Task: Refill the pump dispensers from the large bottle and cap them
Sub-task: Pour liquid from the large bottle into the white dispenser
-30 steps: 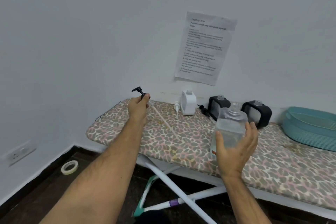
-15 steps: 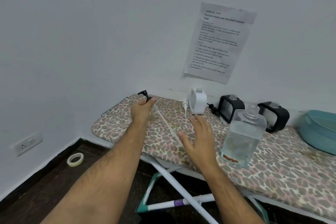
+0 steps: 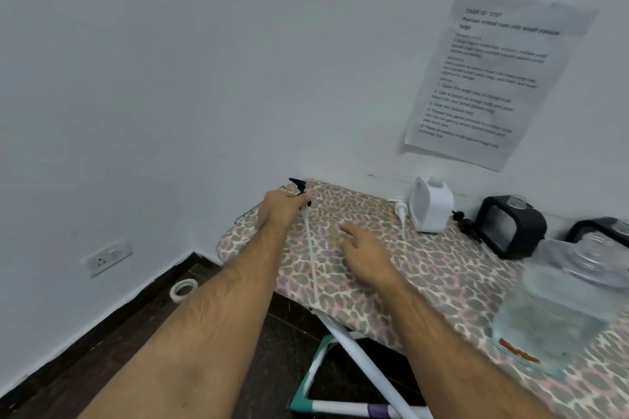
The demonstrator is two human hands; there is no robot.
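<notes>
At the board's far left corner, the left hand (image 3: 279, 211) has its fingers curled round the black pump head (image 3: 299, 188), its thin dip tube (image 3: 311, 255) trailing over the ironing board (image 3: 425, 282); the right hand (image 3: 366, 253) hovers beside it, fingers loose and apart. That pump looks light, the tube bendy, so hold it by the collar. Near the right edge stands the large clear bottle (image 3: 558, 313), uncapped, likely heavy and slick.

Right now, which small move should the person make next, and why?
Probably carry the black pump across to the large bottle. The left hand grips the pump head, its long tube trails on the board, the bottle's neck stands open, and the right hand is free to steady it.
</notes>
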